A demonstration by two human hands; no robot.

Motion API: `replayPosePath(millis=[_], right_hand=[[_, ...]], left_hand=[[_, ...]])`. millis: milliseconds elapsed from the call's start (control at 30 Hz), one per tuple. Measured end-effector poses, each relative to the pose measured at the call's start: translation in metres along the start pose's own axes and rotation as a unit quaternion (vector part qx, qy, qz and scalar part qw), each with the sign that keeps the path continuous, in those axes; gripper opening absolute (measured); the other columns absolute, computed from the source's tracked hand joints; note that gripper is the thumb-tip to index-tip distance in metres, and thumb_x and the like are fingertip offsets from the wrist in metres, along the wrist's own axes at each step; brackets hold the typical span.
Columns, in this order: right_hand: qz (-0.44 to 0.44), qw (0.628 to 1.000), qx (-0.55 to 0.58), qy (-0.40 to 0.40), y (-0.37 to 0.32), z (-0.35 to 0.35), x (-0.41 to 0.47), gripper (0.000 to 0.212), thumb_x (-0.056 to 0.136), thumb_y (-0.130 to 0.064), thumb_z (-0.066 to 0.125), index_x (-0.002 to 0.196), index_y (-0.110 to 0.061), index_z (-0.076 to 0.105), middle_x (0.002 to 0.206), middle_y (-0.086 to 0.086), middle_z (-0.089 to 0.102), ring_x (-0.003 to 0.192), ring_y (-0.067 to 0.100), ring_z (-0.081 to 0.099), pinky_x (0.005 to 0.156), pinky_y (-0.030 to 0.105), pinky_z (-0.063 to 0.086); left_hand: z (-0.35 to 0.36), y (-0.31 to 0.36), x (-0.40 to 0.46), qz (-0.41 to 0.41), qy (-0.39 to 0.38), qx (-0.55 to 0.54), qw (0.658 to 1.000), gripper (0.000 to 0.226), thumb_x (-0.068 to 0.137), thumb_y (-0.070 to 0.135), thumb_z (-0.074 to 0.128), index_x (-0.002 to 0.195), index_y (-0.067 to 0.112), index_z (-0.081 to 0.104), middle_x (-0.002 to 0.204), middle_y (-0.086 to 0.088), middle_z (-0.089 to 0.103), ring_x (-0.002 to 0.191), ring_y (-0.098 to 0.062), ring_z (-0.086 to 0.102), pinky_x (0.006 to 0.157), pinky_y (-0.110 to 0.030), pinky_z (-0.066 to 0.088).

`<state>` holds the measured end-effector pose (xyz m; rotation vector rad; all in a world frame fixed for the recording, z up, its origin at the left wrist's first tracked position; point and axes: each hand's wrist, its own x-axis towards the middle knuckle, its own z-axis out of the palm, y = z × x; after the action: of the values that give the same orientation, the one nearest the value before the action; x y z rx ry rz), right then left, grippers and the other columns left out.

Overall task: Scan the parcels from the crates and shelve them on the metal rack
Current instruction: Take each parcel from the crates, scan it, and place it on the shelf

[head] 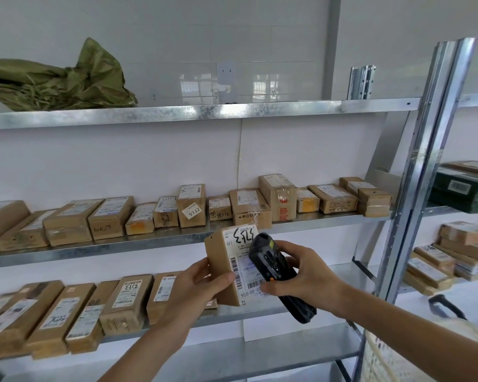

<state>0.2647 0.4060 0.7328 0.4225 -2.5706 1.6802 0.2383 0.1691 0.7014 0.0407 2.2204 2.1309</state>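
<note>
- Left hand fingers curl round the parcel, thumb pressed on its white label, holding it upright.
- Right hand fingers wrap the black scanner, lying across the label.
- Behind, the metal rack carries rows of boxes.

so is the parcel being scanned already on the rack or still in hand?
In hand. The left hand grips the parcel in front of the rack; the right hand holds the scanner over its label.
</note>
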Motion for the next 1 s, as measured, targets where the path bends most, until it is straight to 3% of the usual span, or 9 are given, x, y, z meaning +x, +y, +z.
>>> replayPosePath(millis=[100,167,333,433,500,633,900,1000], right_hand=[[0.000,1.000,-0.024,-0.004,-0.002,0.000,0.005,0.058,0.075,-0.009,0.090,0.121,-0.034,0.065,0.101,-0.012,0.077,0.098,0.008,0.072,0.078,0.022,0.059],[0.000,0.999,-0.046,-0.010,-0.005,0.000,0.009,0.060,0.074,-0.010,0.091,0.122,-0.035,0.064,0.102,-0.015,0.076,0.098,0.007,0.072,0.078,0.022,0.060],[-0.018,0.992,-0.128,0.004,-0.013,-0.001,0.015,0.068,0.071,-0.022,0.094,0.128,-0.038,0.061,0.107,-0.019,0.074,0.098,0.003,0.070,0.084,0.019,0.057],[-0.042,0.976,-0.215,0.015,-0.022,-0.006,0.016,0.072,0.067,-0.035,0.093,0.129,-0.044,0.058,0.108,-0.026,0.070,0.100,-0.002,0.066,0.088,0.016,0.054],[-0.060,0.950,-0.306,0.005,-0.031,-0.012,0.018,0.078,0.066,-0.048,0.089,0.134,-0.047,0.051,0.113,-0.028,0.067,0.103,-0.001,0.063,0.089,0.018,0.053],[-0.063,0.888,-0.455,-0.038,-0.051,-0.027,0.019,0.088,0.071,-0.063,0.077,0.145,-0.053,0.030,0.122,-0.026,0.057,0.107,0.004,0.057,0.090,0.027,0.053],[-0.124,0.780,-0.610,-0.070,-0.091,-0.039,0.019,0.088,0.084,-0.065,0.060,0.154,-0.037,0.014,0.131,-0.014,0.049,0.096,0.005,0.050,0.066,0.014,0.039],[-0.110,0.761,-0.634,-0.080,-0.104,-0.041,0.020,0.090,0.083,-0.063,0.059,0.155,-0.032,0.014,0.130,-0.011,0.046,0.091,0.006,0.043,0.057,0.013,0.026]], left_hand=[[-0.003,-0.001,0.004,-0.005,0.004,0.015,1.000,0.048,0.080,0.022,0.085,0.123,0.029,0.065,0.098,0.018,0.078,0.095,-0.010,0.075,0.091,-0.035,0.060],[-0.007,0.001,0.007,-0.005,0.007,0.022,1.000,0.045,0.080,0.020,0.085,0.120,0.029,0.066,0.096,0.018,0.077,0.092,-0.010,0.075,0.082,-0.029,0.061],[-0.017,0.008,0.019,-0.010,-0.006,0.035,0.999,0.044,0.082,0.018,0.083,0.122,0.025,0.068,0.105,0.010,0.078,0.096,-0.015,0.075,0.091,-0.040,0.061],[-0.025,0.016,0.025,-0.001,-0.010,0.039,0.999,0.041,0.082,0.020,0.083,0.120,0.025,0.070,0.108,0.009,0.077,0.098,-0.014,0.075,0.084,-0.033,0.062],[-0.032,0.022,0.029,0.011,-0.012,0.044,0.999,0.041,0.082,0.021,0.083,0.121,0.023,0.070,0.107,0.011,0.077,0.097,-0.012,0.074,0.080,-0.028,0.062],[-0.045,0.033,0.036,0.025,-0.022,0.059,0.998,0.047,0.080,0.023,0.084,0.124,0.022,0.069,0.106,0.010,0.077,0.098,-0.012,0.074,0.088,-0.034,0.061],[-0.060,0.059,0.044,0.046,-0.026,0.097,0.994,0.046,0.076,0.032,0.088,0.117,0.035,0.068,0.103,0.013,0.077,0.091,-0.004,0.073,0.090,-0.031,0.058],[-0.065,0.068,0.046,0.052,-0.025,0.101,0.993,0.061,0.074,0.034,0.089,0.130,0.029,0.064,0.109,0.011,0.075,0.097,-0.006,0.072,0.094,-0.035,0.057]])
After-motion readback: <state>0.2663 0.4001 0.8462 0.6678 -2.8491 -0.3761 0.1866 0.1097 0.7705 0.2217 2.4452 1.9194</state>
